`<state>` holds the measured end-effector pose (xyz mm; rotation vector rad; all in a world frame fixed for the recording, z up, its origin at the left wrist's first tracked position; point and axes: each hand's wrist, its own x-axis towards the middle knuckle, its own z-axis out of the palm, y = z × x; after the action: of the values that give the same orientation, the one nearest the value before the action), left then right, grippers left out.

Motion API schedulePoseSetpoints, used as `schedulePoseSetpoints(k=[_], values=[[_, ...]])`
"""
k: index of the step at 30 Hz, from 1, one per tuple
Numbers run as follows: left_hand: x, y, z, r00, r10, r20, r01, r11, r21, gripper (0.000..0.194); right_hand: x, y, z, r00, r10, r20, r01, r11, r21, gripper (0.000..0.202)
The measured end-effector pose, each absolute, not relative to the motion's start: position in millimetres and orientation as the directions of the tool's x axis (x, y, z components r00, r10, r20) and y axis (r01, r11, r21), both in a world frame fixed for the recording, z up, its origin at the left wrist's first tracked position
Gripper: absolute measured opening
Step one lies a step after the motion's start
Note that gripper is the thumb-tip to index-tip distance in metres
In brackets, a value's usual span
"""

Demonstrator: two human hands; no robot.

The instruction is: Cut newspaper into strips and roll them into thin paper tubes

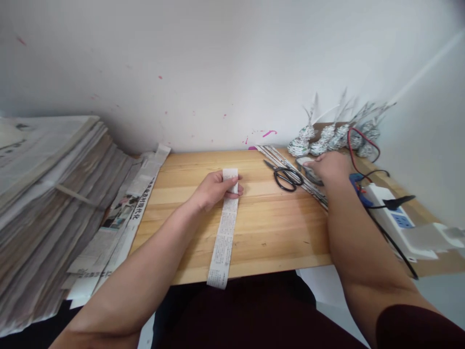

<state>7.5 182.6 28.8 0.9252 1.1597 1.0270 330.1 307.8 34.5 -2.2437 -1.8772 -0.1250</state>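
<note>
So the person's got a long, flat strip of printed newspaper [223, 232] lying lengthwise on the pale wooden surface [181, 169], near end poking over the front edge. The left hand [214, 188] has its grip pinched on the far end, thumb on top. The right hand [332, 167] is off by a small grey-and-white object [304, 162], fingers at it, but can't tell if that grip's actually closed on it. Progress-wise, I'd say the strip is cut and laid out, and that's about it: no roll or fold showing, so any shaping looks undone. Thin sticks of rolled printed paper [274, 155] lie beside the black-handled metal scissors [276, 169], and several bulbous woven paper pieces [301, 147] at the back look mostly made, loose ends sticking up.
</note>
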Motion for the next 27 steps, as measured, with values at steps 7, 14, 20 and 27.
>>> schedulePoseSetpoints(k=[7,14,20,27], values=[[6,182,29,0.075,0.968,-0.24,-0.167,0.249,0.954,0.014,327,301,41,0.239,0.958,0.161,0.968,-0.221,-0.118,0.026],[8,181,35,0.065,0.966,-0.249,-0.16,0.256,0.953,0.013,286,285,51,0.078,0.904,0.42,0.958,0.048,-0.282,0.03],[6,182,32,0.086,0.976,-0.198,-0.145,0.209,0.967,0.012,234,265,45,-0.111,0.954,0.28,0.596,0.289,-0.749,0.053],[5,182,28,0.083,0.985,-0.148,-0.07,0.154,0.986,0.022,186,239,41,-0.485,0.869,-0.096,0.228,0.02,-0.974,0.018]])
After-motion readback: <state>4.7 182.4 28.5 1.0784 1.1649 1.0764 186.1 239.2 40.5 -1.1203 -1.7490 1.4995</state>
